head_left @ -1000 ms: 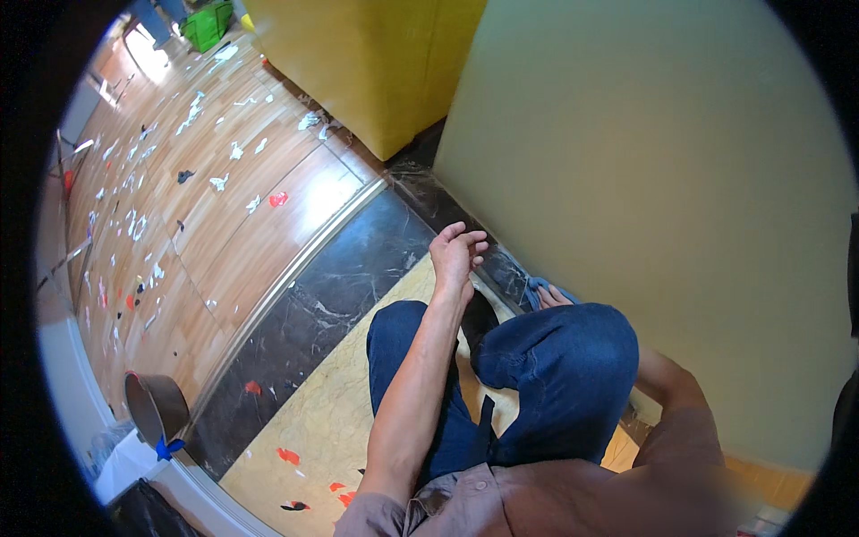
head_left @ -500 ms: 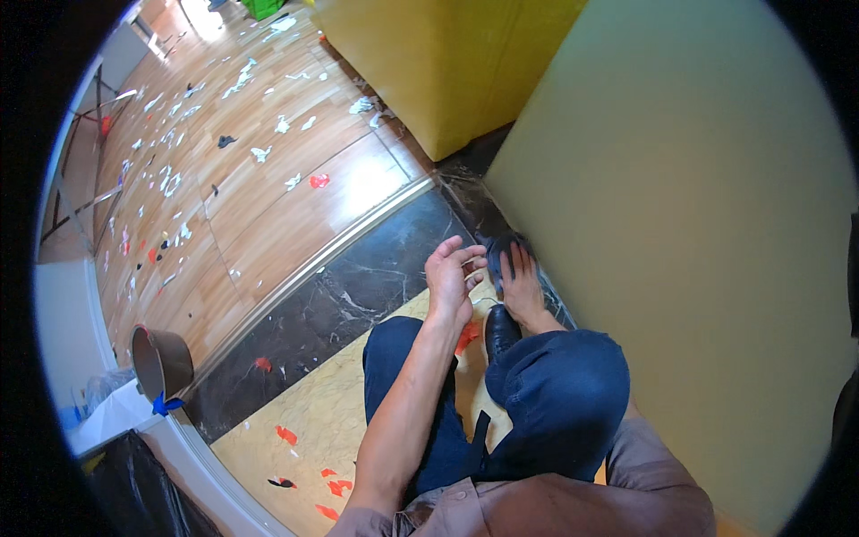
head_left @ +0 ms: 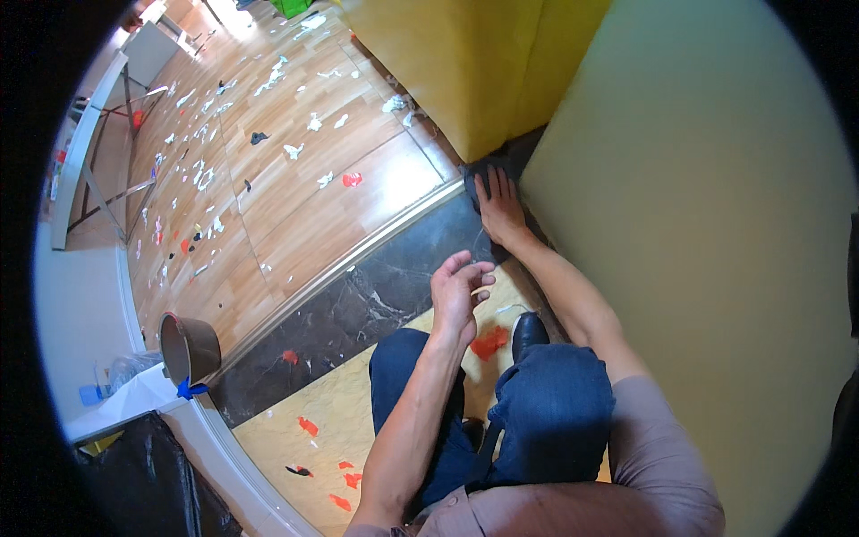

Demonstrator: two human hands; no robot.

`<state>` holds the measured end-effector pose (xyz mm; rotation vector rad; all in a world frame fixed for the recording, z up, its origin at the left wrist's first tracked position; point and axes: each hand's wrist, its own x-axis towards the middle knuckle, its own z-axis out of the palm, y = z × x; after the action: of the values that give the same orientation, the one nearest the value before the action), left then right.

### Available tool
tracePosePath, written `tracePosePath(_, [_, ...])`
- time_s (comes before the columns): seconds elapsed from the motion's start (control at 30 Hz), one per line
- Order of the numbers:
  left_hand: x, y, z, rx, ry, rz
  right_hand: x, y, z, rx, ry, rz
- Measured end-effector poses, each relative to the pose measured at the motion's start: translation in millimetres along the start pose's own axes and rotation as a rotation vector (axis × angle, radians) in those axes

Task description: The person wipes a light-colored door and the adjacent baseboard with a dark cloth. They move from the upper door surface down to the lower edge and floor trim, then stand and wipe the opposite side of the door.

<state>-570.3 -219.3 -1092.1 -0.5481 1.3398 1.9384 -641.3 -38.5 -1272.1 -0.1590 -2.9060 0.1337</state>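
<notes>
My right hand (head_left: 501,215) is spread over a dark cloth (head_left: 478,183), pressing it to the dark marble strip (head_left: 420,228) where the strip meets the corner of the yellow block. The palm side of that hand is hidden. My left hand (head_left: 459,291) hangs above the near edge of the strip, fingers loosely bent and apart, holding nothing. Between my knees and the strip, a red-orange scrap (head_left: 489,343) lies on the yellowish floor (head_left: 268,438) beside my black shoe (head_left: 529,333).
A pale wall (head_left: 698,224) rises close on my right, and a yellow block (head_left: 474,72) stands ahead. White, red and black scraps litter the wood floor (head_left: 295,215). At left are a brown bucket (head_left: 191,349) and a black plastic bag (head_left: 161,474).
My right hand has slid forward along the wall with the cloth, from beside my shoe to the yellow block's corner. The left hand stays raised. The view has shifted slightly.
</notes>
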Motion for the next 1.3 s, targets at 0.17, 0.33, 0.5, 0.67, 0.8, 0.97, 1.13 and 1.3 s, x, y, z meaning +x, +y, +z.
tracePosePath(0.17, [0, -3, 9, 0.034, -0.03, -0.011, -33, 6, -2, 0.016, 0.021, 0.005])
tracePosePath(0.33, [2, -7, 10, 0.004, -0.047, -0.007, -120, 5, -35, 0.002, -0.096, 0.046])
tracePosePath(0.5, [2, -9, 22, 0.011, -0.101, -0.01, -263, 26, -77, 0.078, -0.176, 0.131])
tracePosePath(0.67, [-1, -17, 19, 0.039, -0.09, -0.03, -396, 35, -124, 0.117, -0.262, 0.24])
tracePosePath(0.8, [5, -30, 30, 0.112, -0.159, -0.063, -483, 34, -162, 0.021, -0.347, 0.351])
tracePosePath(0.97, [-1, -45, 51, 0.194, -0.205, -0.098, -426, 33, -137, 0.17, -0.195, 0.299])
tracePosePath(1.13, [4, -60, 57, -0.005, -0.002, 0.048, -274, 23, -93, 0.286, 0.065, 0.07])
tracePosePath(1.3, [8, -64, 39, -0.015, 0.013, 0.062, -125, 13, -88, 0.195, 0.293, -0.066])
